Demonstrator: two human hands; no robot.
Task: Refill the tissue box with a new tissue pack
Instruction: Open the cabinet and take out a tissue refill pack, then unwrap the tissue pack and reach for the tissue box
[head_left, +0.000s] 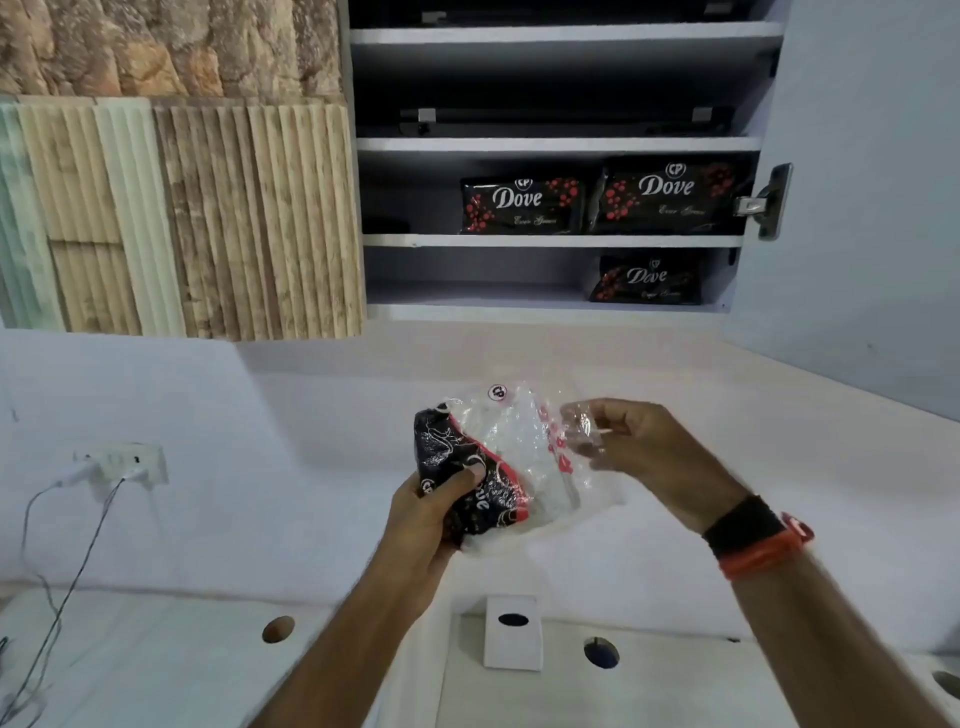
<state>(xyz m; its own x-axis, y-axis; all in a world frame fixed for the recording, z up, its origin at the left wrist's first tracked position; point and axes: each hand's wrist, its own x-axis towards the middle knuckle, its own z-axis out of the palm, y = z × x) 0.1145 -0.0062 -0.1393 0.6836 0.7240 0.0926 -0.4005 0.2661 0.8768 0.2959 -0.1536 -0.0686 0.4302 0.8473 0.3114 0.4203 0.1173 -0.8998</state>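
My left hand (431, 514) grips a tissue pack (483, 467) by its black and red printed end, held up in front of the white wall. The pack's clear plastic side faces right, and white tissues show through it. My right hand (639, 447) pinches the loose clear wrapper at the pack's right edge. A white tissue box (511, 631) with a dark oval slot stands upright on the white counter below my hands.
An open wall cabinet (556, 241) holds three more black Dove tissue packs (522, 205) on its lower shelves; its door (872, 182) hangs open on the right. A wall socket (122, 462) with plugged cables sits at left. The counter (675, 686) has round holes.
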